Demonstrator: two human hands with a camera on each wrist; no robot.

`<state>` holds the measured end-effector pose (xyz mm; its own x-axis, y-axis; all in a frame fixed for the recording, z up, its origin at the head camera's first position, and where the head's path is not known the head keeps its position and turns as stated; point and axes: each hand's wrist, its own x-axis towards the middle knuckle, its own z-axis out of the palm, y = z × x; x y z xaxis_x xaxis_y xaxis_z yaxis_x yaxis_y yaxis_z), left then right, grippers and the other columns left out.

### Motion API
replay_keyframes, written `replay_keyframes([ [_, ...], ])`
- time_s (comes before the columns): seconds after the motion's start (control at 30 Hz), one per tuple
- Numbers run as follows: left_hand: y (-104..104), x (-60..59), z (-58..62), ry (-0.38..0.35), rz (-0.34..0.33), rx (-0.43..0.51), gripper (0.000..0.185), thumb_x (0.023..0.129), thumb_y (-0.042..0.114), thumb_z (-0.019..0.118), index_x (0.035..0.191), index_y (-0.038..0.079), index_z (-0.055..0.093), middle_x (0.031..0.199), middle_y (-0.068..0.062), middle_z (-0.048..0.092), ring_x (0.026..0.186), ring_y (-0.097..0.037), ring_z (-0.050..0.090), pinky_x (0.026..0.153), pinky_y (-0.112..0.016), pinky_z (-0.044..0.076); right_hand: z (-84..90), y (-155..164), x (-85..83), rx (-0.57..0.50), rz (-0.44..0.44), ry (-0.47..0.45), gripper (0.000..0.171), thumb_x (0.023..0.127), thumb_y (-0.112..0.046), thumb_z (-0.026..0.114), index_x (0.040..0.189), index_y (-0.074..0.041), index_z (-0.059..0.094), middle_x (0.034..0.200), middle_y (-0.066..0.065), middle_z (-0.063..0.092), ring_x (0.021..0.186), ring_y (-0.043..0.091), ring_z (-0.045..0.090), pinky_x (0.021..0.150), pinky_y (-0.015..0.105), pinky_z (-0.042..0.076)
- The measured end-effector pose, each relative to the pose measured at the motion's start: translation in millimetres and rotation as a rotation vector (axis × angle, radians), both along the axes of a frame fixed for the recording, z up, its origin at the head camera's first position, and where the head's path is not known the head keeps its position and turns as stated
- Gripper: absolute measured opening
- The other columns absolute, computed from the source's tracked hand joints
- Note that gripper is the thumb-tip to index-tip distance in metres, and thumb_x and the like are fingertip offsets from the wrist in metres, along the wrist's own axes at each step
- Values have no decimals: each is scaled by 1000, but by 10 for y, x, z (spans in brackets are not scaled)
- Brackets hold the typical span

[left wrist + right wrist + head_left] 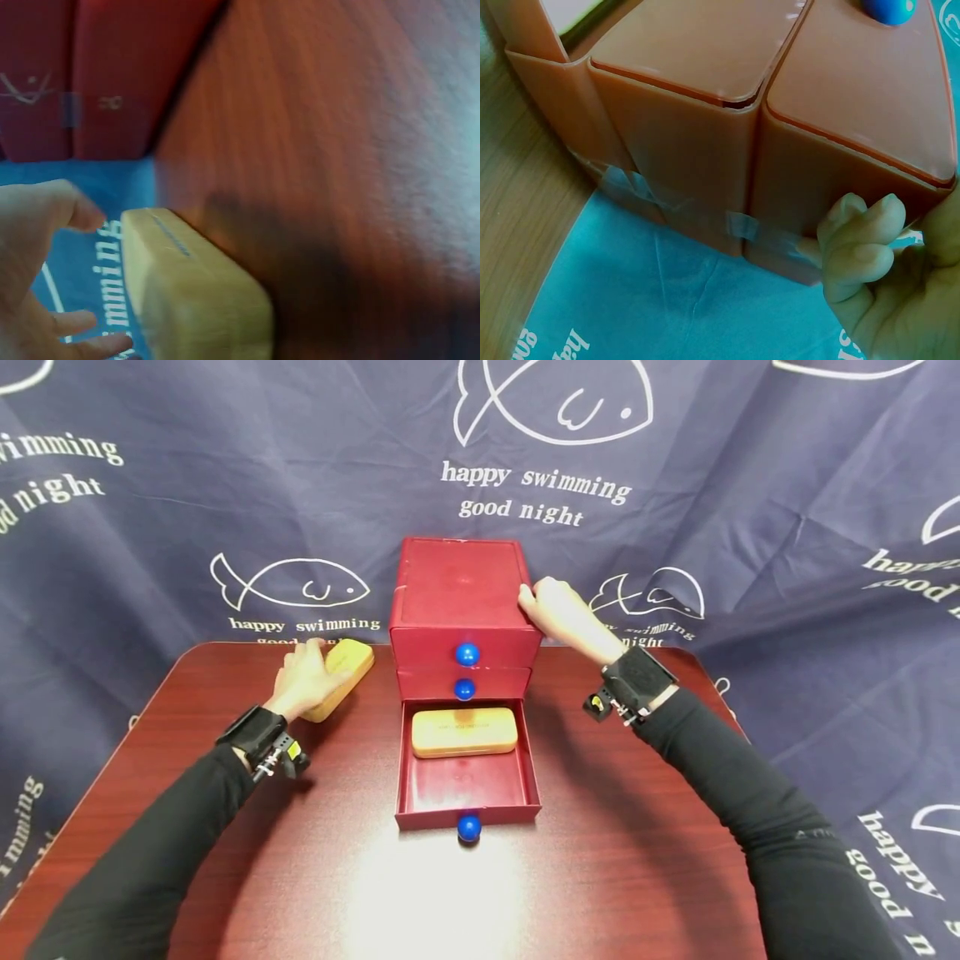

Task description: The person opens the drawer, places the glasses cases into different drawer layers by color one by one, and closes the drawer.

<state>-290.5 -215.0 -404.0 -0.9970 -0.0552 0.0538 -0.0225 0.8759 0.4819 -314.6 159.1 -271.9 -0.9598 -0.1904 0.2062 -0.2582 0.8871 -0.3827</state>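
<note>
A red three-drawer chest (pixel 457 593) stands at the middle of the table, its bottom drawer (pixel 465 789) pulled out. A yellow case (pixel 463 732) lies flat in the back of that drawer. A second yellow case (pixel 351 662) lies on the table left of the chest, and my left hand (pixel 303 681) rests over its near end. In the left wrist view the fingers (pixel 75 326) are spread beside this case (pixel 195 292), not clamped on it. My right hand (pixel 555 610) grips the chest's upper right edge, its fingers (pixel 859 244) curled against the side wall (pixel 690 142).
Each drawer front has a blue ball knob (pixel 467 653); the open drawer's knob (pixel 468 827) points toward me. The dark wood table (pixel 615 860) shows a bright glare patch near its front. A navy cloth with fish drawings (pixel 225 485) hangs behind.
</note>
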Motion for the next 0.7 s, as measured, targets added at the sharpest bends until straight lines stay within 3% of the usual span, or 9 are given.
replay_keyframes([
  [0.27, 21, -9, -183, -117, 31, -51, 94, 84, 43, 70, 148, -11, 26, 124, -33, 45, 113, -51, 46, 90, -63, 47, -13, -9, -3, -5, -2, -7, 45, 102, -24, 41, 61, -6, 47, 60, 10, 52, 76, 42, 67, 77, 49, 55],
  [0.7, 8, -58, -274, -109, 26, -88, 96, 78, 48, 82, 136, -11, 33, 115, -30, 47, 110, -50, 48, 86, -62, 48, -1, -1, 0, 12, 5, 6, 45, 103, -23, 41, 61, -5, 47, 61, 11, 51, 76, 44, 67, 77, 50, 56],
])
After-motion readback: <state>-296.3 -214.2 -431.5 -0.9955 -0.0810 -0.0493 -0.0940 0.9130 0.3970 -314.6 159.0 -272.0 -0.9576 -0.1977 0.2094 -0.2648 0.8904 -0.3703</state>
